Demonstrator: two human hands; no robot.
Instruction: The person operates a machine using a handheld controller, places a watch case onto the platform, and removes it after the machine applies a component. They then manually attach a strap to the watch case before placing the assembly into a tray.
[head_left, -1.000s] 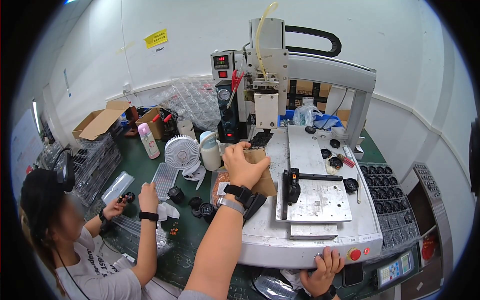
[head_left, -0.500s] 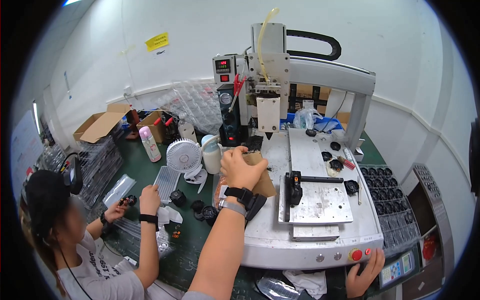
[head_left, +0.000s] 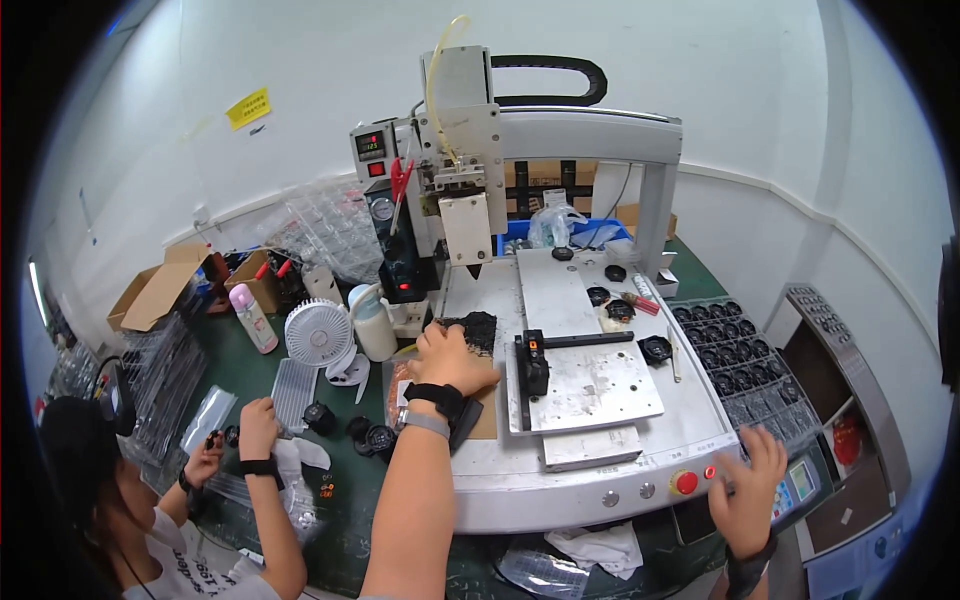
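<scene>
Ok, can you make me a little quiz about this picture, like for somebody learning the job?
1. True or false: the white fan stands between the pink-capped bottle and the blue-capped bottle.

2. Pick one. The plastic tray to the right of the white machine holds:
A. spoons
B. round black parts
C. oranges

3. Which is nearer the big red button: the camera wearer's left hand or right hand?

Key:
1. True
2. B
3. The right hand
</scene>
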